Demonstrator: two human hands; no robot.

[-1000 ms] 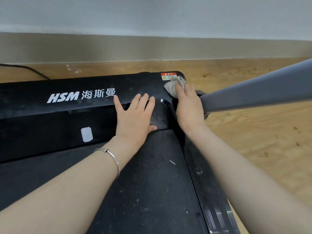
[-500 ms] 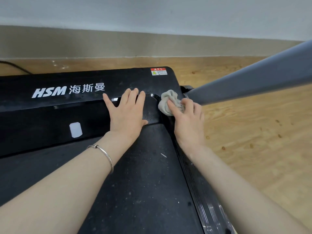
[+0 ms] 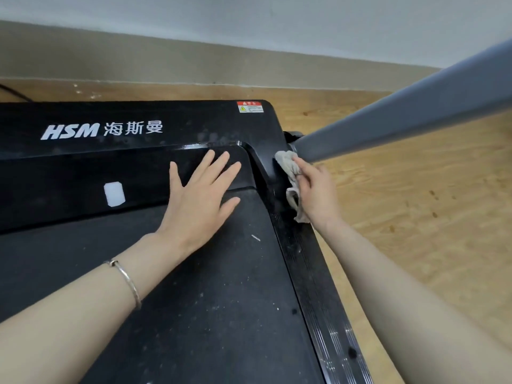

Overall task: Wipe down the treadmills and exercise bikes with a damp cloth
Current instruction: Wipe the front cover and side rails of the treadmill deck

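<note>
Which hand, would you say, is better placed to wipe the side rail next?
The right hand: it holds the crumpled grey cloth at the black ribbed side rail; the left hand lies flat, empty.

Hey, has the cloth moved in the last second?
Yes. The cloth in the right hand slid away from the warning sticker, toward the person along the right edge of the treadmill, now beside the grey post.

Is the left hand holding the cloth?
No, the left hand lies flat on the treadmill; the right hand holds the cloth.
</note>
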